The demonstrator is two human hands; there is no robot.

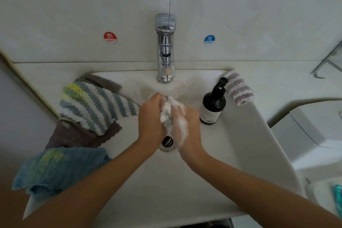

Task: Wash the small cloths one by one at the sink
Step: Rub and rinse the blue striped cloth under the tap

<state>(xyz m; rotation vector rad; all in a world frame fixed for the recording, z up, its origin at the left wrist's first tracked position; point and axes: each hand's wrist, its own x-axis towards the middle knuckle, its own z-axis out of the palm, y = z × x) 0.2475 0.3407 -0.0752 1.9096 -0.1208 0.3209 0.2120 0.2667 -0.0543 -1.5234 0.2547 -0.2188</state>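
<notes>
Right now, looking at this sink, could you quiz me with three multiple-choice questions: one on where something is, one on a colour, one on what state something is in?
1. Where does the dark pump bottle stand?
A. on the sink's right rim
B. in the drain
C. on the left cloth pile

2. What colour is the sticker marked HOT?
A. blue
B. red
C. green

3. What state is the cloth between the hands in?
A. dry and folded
B. hanging from the tap
C. bunched and soapy

Answers: 1 A, it stands on the sink edge right of the hands. 2 B, the red disc left of the tap. 3 C, the left hand and right hand squeeze it in foam.
</notes>
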